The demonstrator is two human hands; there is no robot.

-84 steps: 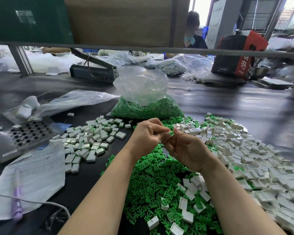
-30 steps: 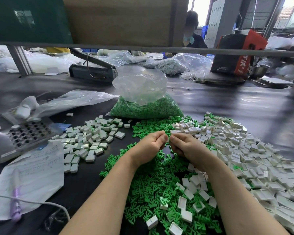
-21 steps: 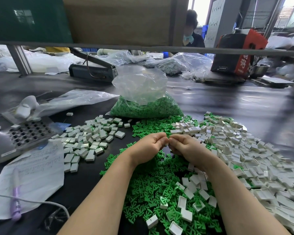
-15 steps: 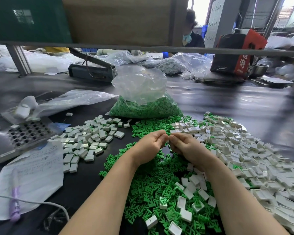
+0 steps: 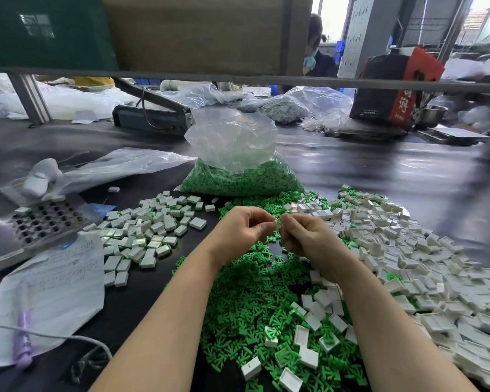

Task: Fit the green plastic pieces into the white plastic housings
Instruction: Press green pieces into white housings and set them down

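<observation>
Roughly early going — left hand (image 5: 245,230) and right hand (image 5: 309,239) are pinching one green piece (image 5: 279,225) between fingertips above the green pile (image 5: 252,301), assembled housings (image 5: 145,230) piling left, empty housings (image 5: 408,250) dominating right.

A dark, glossy tabletop (image 5: 379,176) stretched back under a grey metal shelf rail (image 5: 351,83). Daylight came through windows (image 5: 331,15) behind a brown cardboard panel (image 5: 195,32) and a green board (image 5: 46,29).
</observation>
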